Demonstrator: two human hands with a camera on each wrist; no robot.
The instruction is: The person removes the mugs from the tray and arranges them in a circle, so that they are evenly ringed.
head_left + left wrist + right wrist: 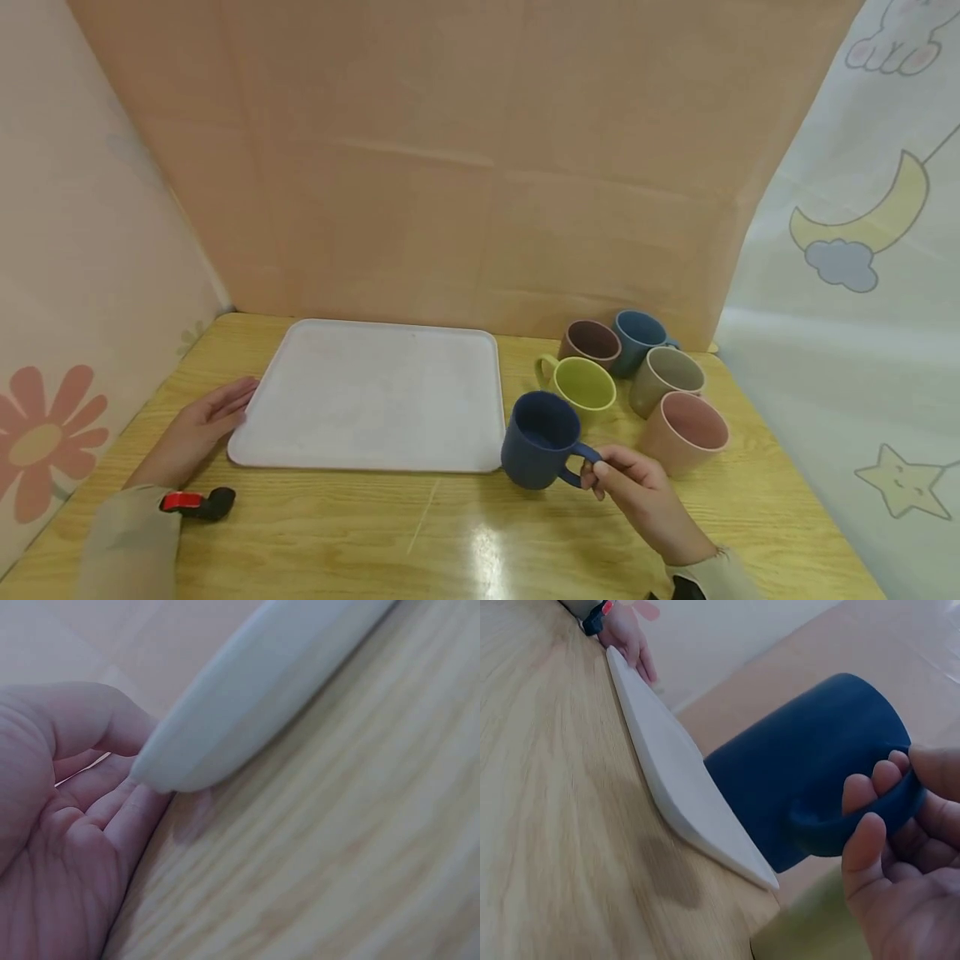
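Note:
My right hand (637,487) holds a dark blue mug (536,454) by its handle, with thumb and fingers around the loop. The mug is upright, just off the table at the front right corner of a white tray (375,400); its shadow falls on the wood in the right wrist view. My left hand (210,421) touches the tray's left edge with its fingers extended. In the left wrist view the fingertips meet the tray's rim (225,712). Nothing lies on the tray.
Right of the tray stand a yellow-green mug (587,385), a brown mug (588,343), a blue mug (637,342), a grey-beige mug (667,379) and a pink mug (682,433), close together. A tan backdrop (450,167) rises behind the wooden table (337,533).

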